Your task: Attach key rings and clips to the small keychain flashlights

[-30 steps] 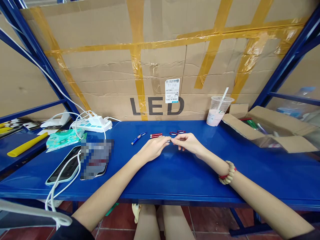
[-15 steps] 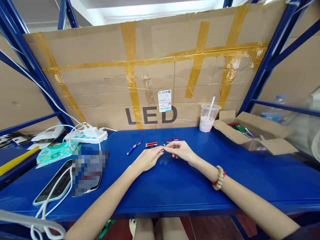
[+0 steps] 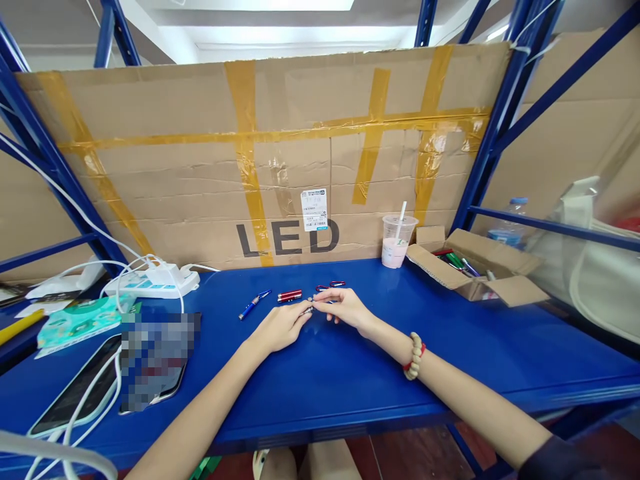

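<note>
My left hand (image 3: 284, 326) rests low over the blue tabletop, its fingers closed around a small silvery metal piece (image 3: 309, 309) that mostly hides behind them. From the other side, my right hand (image 3: 351, 311) brings pinched fingertips right up to that piece; what they grip, if anything, is too small to tell. Just beyond the left hand lie a slim blue metal pen-like tube (image 3: 255, 305) with a clip end and some short red metal tubes (image 3: 289, 295). A red carabiner-like clip (image 3: 331, 286) lies behind the right hand.
At the back right stand a plastic cup (image 3: 395, 247) of pink drink with a straw and an open cardboard box (image 3: 467, 283) holding coloured tubes. To the left are a power strip (image 3: 145, 285), a tissue pack (image 3: 80, 323), phones and white cables. A taped cardboard sheet (image 3: 190, 187) backs the table.
The camera view has turned slightly to the right, so everything sits further left. Both hands keep their place together over the small metal piece, with little visible finger movement.
</note>
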### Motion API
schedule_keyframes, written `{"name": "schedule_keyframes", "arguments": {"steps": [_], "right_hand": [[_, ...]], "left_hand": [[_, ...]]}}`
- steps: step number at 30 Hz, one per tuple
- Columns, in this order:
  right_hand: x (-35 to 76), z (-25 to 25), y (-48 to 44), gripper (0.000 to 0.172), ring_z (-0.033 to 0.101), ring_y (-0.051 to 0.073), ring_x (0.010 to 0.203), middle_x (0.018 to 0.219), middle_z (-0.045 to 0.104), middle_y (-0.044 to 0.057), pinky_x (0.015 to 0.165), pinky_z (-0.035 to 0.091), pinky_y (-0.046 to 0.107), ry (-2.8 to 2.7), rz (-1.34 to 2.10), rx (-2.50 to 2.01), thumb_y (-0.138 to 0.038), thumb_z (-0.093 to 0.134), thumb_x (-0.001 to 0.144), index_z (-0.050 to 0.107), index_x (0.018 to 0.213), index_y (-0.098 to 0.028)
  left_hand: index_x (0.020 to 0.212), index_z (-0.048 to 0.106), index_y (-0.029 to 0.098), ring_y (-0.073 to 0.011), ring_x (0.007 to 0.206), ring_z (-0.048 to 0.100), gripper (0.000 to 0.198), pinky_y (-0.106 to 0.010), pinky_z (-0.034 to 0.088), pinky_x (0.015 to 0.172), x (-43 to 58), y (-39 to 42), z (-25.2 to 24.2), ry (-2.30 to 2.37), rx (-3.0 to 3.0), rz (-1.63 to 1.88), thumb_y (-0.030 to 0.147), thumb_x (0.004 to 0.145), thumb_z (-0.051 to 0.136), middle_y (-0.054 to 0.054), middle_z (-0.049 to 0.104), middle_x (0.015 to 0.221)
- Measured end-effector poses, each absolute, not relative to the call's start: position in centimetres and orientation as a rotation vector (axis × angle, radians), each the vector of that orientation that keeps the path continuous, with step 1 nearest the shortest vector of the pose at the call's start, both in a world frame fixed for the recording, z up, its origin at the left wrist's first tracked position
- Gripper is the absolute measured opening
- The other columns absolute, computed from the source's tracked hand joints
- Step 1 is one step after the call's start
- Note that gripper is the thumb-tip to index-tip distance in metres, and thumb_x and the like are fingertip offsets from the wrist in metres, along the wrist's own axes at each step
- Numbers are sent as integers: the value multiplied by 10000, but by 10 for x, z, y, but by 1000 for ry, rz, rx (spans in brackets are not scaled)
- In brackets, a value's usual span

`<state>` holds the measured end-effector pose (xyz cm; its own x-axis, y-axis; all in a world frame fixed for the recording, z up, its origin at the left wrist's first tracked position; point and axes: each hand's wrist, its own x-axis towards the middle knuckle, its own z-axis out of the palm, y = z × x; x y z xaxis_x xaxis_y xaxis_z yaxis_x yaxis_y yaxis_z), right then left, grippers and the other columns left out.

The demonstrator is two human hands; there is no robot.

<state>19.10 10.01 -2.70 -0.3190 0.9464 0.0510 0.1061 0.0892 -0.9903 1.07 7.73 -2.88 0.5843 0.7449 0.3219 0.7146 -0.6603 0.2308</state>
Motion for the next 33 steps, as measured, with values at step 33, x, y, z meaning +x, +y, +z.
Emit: {"name": "schedule_keyframes", "arguments": {"steps": [33], "right_hand": [[185,-17,87,312,347,17,420,493,430,-58,412,273,140,-1273,1577,-1114,-231,630,704,621,1004,-146]], "left_hand": [[1088,513,200,-178,798,614,289,-251,455,657,6,79,-24,1332,2842,636,287,904,307,-36,638,956]]}}
